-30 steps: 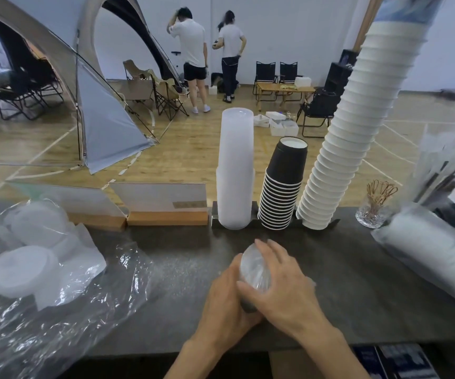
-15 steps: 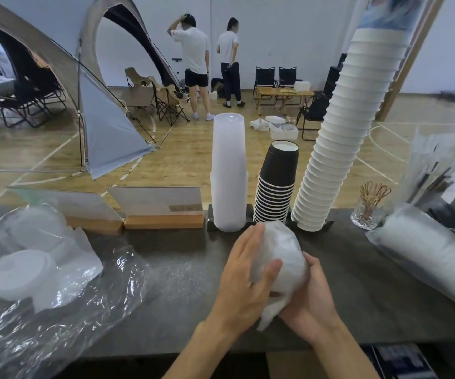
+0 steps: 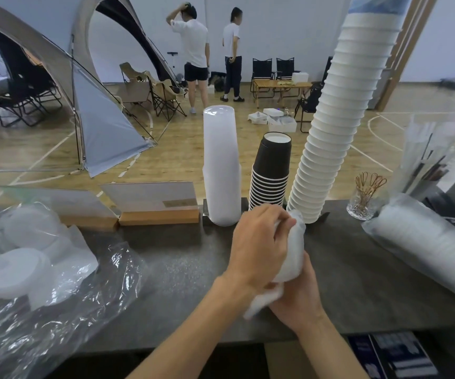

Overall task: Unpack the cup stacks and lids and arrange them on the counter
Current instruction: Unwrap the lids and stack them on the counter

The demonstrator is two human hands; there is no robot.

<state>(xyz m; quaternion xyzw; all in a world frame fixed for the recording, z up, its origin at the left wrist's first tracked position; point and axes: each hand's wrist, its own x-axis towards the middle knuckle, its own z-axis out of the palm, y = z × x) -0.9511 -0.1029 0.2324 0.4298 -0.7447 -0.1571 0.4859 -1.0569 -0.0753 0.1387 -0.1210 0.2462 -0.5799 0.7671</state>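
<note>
Your left hand (image 3: 259, 242) and right hand (image 3: 299, 294) both clasp the crumpled white plastic wrapper (image 3: 292, 255) above the dark desk (image 3: 182, 269); its long axis runs 1 to 7 o'clock, right hand nearer you.

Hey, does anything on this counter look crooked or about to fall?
Yes. The tall white cup stack behind the hands leans to the right toward its top, while the frosted stack and black stack beside it stand upright.
</note>
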